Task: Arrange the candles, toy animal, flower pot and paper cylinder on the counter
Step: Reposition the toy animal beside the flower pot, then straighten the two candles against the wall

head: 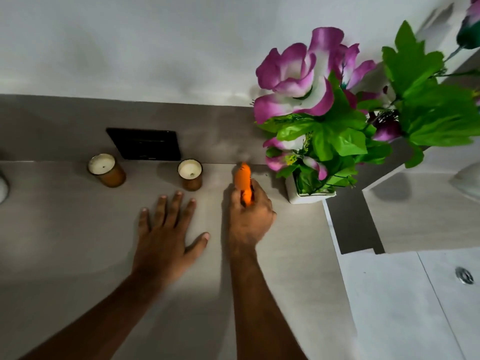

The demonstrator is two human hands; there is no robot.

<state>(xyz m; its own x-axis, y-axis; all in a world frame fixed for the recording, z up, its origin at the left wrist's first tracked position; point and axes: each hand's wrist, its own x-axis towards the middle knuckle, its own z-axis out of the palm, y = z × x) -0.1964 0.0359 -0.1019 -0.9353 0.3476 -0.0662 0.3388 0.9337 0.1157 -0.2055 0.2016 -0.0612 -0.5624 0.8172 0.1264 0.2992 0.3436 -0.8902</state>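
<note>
My right hand (pixel 250 215) is closed around an orange toy animal (pixel 243 181), held upright near the back of the grey counter (pixel 78 242). Flat on the counter lies my left hand (pixel 166 229), fingers spread and holding nothing. Two amber jar candles with white wax stand along the back edge, one (pixel 106 170) to the left and one (pixel 191 174) just beyond my left fingertips. A white flower pot (pixel 306 194) with purple flowers and green leaves stands right of the toy. At the far left edge a pale rounded object (pixel 3 189) is cut off.
A black rectangular plate (pixel 145 144) is set in the backsplash behind the candles. The counter ends at the right beside the pot, where a lower white surface (pixel 389 294) with a metal fitting (pixel 464 275) begins. A pale shelf (pixel 420 203) stands at the right.
</note>
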